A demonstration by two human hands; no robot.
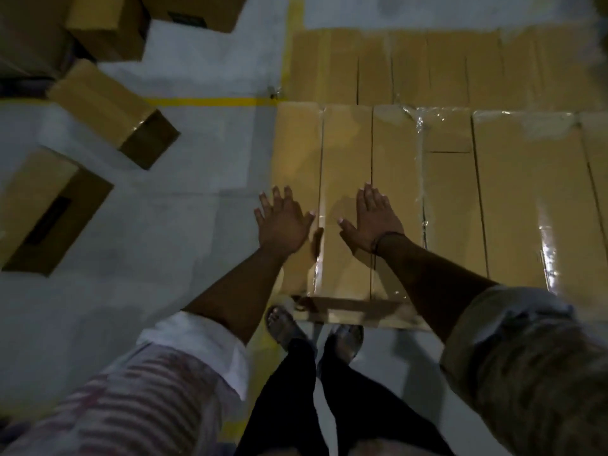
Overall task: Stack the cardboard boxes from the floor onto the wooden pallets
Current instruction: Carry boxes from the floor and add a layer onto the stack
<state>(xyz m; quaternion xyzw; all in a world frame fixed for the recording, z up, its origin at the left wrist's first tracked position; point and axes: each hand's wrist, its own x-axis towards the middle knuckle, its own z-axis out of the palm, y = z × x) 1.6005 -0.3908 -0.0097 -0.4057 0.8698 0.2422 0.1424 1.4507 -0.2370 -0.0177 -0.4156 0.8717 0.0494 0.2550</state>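
Observation:
A row of long cardboard boxes (345, 153) lies side by side in front of me, their taped tops forming a flat layer; the pallet beneath is hidden. My left hand (283, 222) is spread flat with straight fingers over the left edge of the nearest box. My right hand (373, 218) lies flat on the top of the box beside it, fingers straight. Neither hand holds anything. Loose cardboard boxes (112, 110) lie on the grey floor to the left.
A second row of boxes (427, 67) sits behind the first. More loose boxes (49, 209) lie tilted at the left and top left (108, 24). Yellow floor tape (210, 102) runs along the stack's left side. My sandalled feet (286, 327) stand at the stack's near edge.

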